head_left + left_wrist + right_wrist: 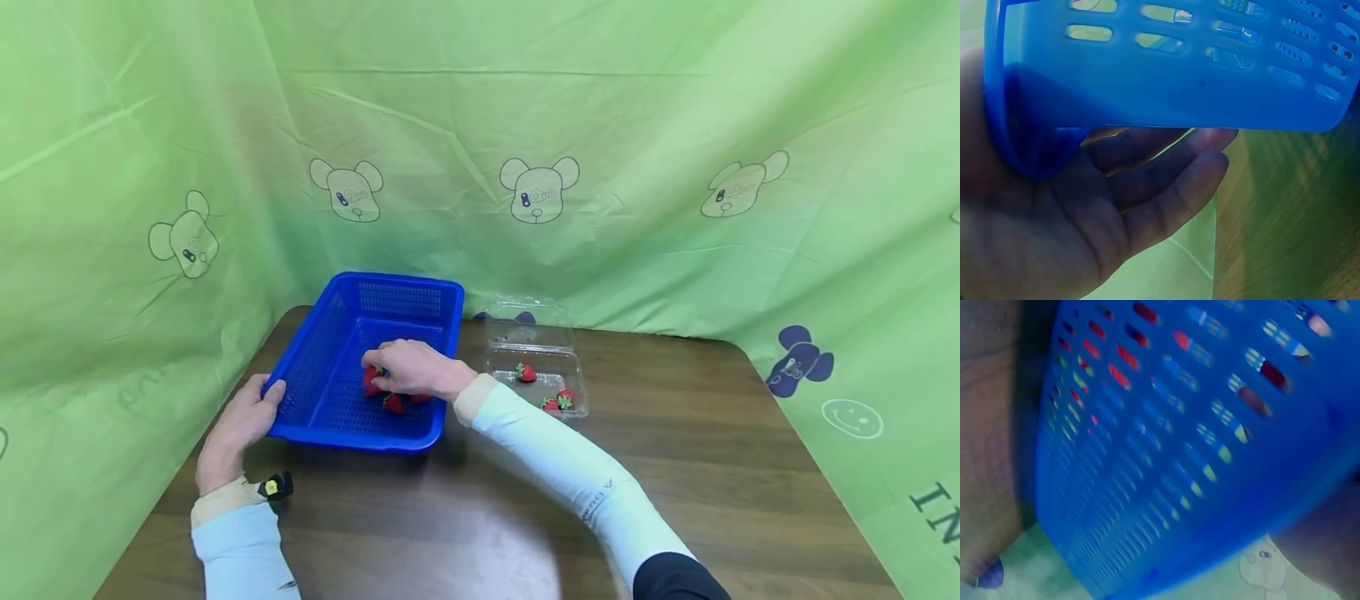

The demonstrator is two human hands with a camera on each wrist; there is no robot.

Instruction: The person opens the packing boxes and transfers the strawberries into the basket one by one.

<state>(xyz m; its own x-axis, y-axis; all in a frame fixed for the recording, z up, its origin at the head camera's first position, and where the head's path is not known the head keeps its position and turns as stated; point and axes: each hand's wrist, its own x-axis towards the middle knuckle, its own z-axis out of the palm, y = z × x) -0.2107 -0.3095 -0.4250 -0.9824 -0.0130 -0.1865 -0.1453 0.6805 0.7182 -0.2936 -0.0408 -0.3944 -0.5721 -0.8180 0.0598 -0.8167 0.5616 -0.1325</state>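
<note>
Blue basket, long axis slanting away rightward, left fingers gripping rim

Strawberry partly hidden by right grip, basket cropped in both wrist views

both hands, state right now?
Left hand: holding the blue basket by its rim.
Right hand: closed on a strawberry inside the basket.

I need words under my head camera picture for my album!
Left hand grips the blue plastic basket; right hand holds a strawberry inside it.
</note>
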